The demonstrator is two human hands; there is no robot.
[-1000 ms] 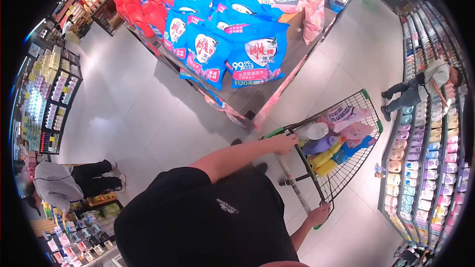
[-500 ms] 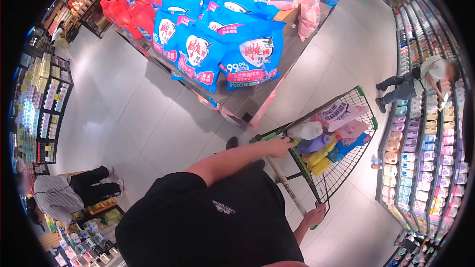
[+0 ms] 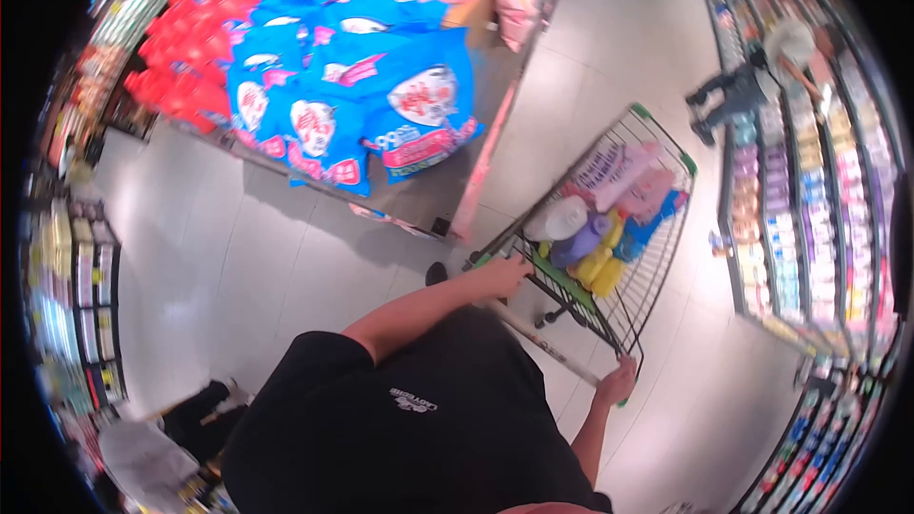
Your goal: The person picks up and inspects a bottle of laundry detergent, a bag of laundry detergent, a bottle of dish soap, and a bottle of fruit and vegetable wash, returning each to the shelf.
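This is a shop, a supermarket's cleaning and toiletries section by the look of it. A wire cart (image 3: 657, 257) with bottles (image 3: 581, 228) and bags in it stands on the pale tiled floor (image 3: 314, 276). Beyond it, a display stand (image 3: 419, 205) is heaped with matching blue packs (image 3: 428, 95) and red bottles (image 3: 195, 29). Tall shelves (image 3: 804, 190) on the right carry row upon row of coloured containers, with a person (image 3: 762, 81) beside them, and more stocked shelves (image 3: 90, 295) line the left.

Loaded wire shopping cart (image 3: 657, 262), tilted in view
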